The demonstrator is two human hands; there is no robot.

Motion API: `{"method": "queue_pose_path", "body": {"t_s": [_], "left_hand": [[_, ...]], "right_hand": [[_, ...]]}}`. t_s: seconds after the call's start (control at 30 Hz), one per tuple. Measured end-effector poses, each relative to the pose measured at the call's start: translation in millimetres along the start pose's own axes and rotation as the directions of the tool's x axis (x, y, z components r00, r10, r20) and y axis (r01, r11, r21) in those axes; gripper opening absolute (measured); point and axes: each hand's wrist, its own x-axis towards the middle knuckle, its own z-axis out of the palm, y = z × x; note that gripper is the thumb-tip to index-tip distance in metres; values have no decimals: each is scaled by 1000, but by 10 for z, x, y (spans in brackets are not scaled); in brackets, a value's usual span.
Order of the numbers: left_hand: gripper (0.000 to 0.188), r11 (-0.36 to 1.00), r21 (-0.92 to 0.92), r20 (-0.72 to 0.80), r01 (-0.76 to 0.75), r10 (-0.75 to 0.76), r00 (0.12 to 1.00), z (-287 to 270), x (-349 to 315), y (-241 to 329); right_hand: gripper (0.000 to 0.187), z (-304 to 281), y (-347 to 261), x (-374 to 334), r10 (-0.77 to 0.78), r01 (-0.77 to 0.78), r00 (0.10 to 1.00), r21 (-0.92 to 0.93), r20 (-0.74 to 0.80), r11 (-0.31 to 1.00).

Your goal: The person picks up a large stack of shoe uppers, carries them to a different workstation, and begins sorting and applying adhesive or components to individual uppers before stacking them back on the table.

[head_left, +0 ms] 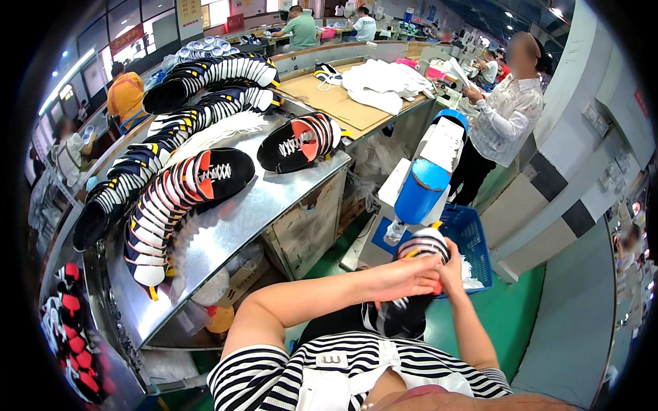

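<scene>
In front of my lap, below the head of a blue and white machine (421, 185), I hold a bundle of nested shoe uppers (426, 241). Its heel end shows white and dark bands with a yellow tab, while the black toe end points toward me and is blurred. My left hand (410, 275) lies across the uppers with its fingers bent against them. On their right side my right hand (450, 268) wraps round them, thumb side up. Part of the bundle is hidden under my fingers. Beside the machine, behind my right hand, sits a blue plastic basket (473, 233).
On the metal table (236, 219) at left lie a curved row of orange-trimmed uppers (154, 236), a shorter bundle (301, 142), dark uppers (127, 171) and white laces (219, 133). White cloth (384, 82) lies on brown board. A standing person (504, 120) holds paper near a pillar.
</scene>
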Motion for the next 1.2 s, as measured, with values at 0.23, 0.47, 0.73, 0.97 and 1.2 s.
{"method": "queue_pose_path", "body": {"t_s": [0.23,0.47,0.73,0.97,1.2], "left_hand": [[36,938,93,-457,-334,338,822,-1090,296,-317],[46,832,529,-479,-166,454,751,-979,-97,-418],[46,904,365,-617,-223,414,669,-1592,-207,-117],[40,800,593,-621,88,386,682,-1807,210,475],[39,788,614,-489,50,330,807,-1930,944,281]], "right_hand": [[62,685,-244,-575,-95,41,977,265,193,963],[32,887,69,-133,36,-62,997,445,67,893],[12,1004,641,134,483,-392,856,842,186,370],[50,1298,353,240,285,-317,940,174,186,932],[24,1156,843,530,382,-356,924,413,21,838]]}}
